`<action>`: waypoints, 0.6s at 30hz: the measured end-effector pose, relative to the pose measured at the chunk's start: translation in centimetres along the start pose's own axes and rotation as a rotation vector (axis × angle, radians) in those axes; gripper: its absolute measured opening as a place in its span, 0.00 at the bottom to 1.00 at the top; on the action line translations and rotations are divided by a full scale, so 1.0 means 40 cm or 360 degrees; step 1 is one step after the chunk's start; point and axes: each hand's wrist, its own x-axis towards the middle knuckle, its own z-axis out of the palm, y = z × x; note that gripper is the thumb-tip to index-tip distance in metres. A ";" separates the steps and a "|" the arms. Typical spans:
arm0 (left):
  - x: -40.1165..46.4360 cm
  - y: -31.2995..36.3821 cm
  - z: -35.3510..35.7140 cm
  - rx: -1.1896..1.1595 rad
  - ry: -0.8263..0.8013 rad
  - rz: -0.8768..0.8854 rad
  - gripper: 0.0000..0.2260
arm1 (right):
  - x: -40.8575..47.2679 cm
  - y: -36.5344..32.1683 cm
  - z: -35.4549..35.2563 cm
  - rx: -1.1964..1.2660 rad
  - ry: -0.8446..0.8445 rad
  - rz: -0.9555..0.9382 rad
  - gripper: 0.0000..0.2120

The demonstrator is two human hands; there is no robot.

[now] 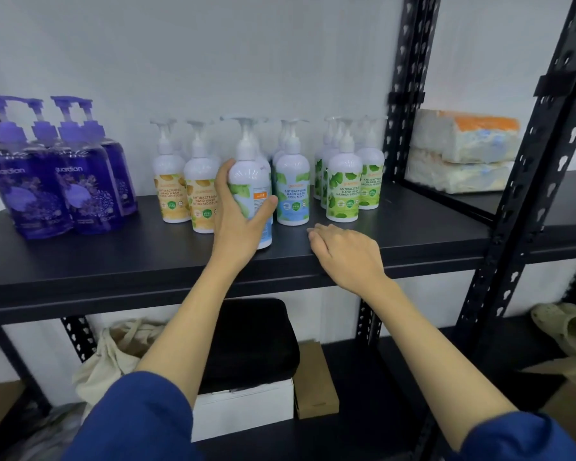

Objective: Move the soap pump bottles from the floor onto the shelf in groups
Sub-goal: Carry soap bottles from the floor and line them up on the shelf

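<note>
A: Which bottle is in hand?

B: A white pump bottle [250, 181] with a blue and green label; the left hand [238, 211] grips it, fingers curled round its left side and the thumb pressed across the front; it stands upright on the black shelf [113, 261], near the front edge.

A: And the right hand [343, 251]?

B: It holds nothing; its fingers are loosely bent, tips resting on the shelf just right of the gripped bottle.

A: What sits around those fingers?

B: Just beyond the left thumb stands a Cool Mint bottle [292, 189], more white bottles behind it; left of the curled fingers, the orange-label bottles [187, 191], touching one another; beyond the right fingertips, the green-label bottles [345, 188]; well left of both hands, 4 purple bottles [57, 181] in a tight cluster.

A: Further out?

B: Wrapped packs [463, 151] stacked on the next shelf to the right; below the arms, a black case [250, 341] on a white box [243, 407], a cloth bag [113, 357] beside them.
</note>
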 end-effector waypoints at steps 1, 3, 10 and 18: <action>-0.003 0.004 -0.005 -0.0008 -0.0011 -0.0012 0.31 | 0.000 0.001 0.002 0.0017 0.0003 0.0007 0.19; -0.011 0.006 -0.019 0.0005 -0.0042 -0.0028 0.32 | 0.001 0.002 0.005 0.0044 0.0010 0.0024 0.19; -0.017 -0.006 -0.072 -0.0113 -0.0284 -0.0249 0.44 | -0.001 0.003 -0.004 0.0068 0.0012 0.0058 0.18; 0.003 -0.005 -0.038 0.0011 -0.0161 -0.0185 0.44 | 0.002 0.002 0.006 0.0098 0.0019 0.0101 0.18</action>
